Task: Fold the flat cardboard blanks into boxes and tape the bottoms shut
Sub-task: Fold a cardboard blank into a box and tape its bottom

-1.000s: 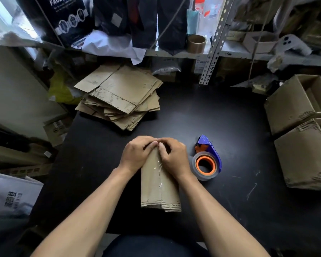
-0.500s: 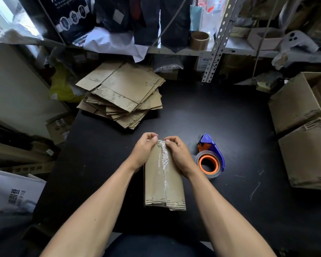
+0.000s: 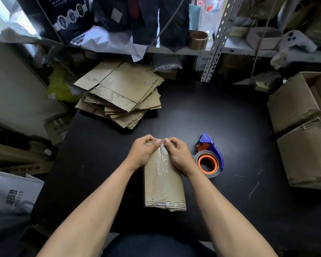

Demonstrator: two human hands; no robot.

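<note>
Box (image 3: 164,180) bottom-up on black worktop (image 3: 230,127), just left of tape dispenser (image 3: 209,157). Left hand (image 3: 142,154) and right hand (image 3: 180,155) both curled over box's far edge, thumbs pressing clear tape (image 3: 162,160) end down over seam, likely so strip bonds. Stack of flat blanks (image 3: 122,95) beyond box, awaiting folding. Finished boxes (image 3: 304,130) right of dispenser.

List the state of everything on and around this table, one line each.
Box: folded up, standing bottom up, clear tape along its seam.
Left hand: grips the box's far edge.
Right hand: grips the box's far edge.
Tape dispenser: lying on the table, untouched.
Flat blanks: stacked, unfolded.
Finished boxes: folded up, piled at the right.
Brown tape roll: upright on the shelf.
</note>
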